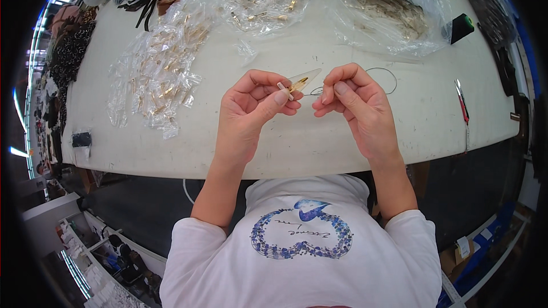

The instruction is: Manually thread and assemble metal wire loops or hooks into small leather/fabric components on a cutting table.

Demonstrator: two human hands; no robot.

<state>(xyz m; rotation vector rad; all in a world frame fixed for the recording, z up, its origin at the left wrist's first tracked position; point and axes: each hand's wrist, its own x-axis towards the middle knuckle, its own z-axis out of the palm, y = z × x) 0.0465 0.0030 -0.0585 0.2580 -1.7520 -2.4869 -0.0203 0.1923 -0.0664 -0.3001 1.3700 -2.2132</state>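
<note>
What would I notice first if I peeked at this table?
In the middle, the left hand pinches a small clear plastic sleeve holding a gold metal clip, with the right hand close beside it. Heaps of clear bags of gold clips lie to the left on the white table.

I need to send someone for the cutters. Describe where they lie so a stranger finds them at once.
Start at the white table and go to its right end, beyond the right hand. There the red-handled cutters lie alone on bare tabletop, below the black thread spool. Their red grips set them apart from the clear bags of gold parts.
</note>
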